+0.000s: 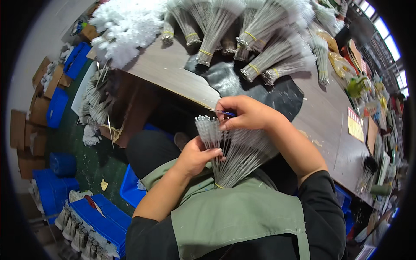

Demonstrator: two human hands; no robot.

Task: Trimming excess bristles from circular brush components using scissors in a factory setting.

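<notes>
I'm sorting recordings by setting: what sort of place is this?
Probably a brush workshop: the left hand holds a fanned bundle of what look like wire-stemmed brushes, more yellow-banded bundles lie on the worktable, and blue plastic bins stand at left.

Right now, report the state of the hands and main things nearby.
Silver wire brush bundle: fanned open at the top
Thin yellow band: around that bundle's lower end
Bare left hand: gripping part of that bundle
Small dark blue tool: held, partly hidden
Bare right hand: closed on that tool
White bristled wire bundles: lying down, several banded yellow
Black shiny sheet: rumpled, partly under those bundles
Green cloth apron: worn
</notes>
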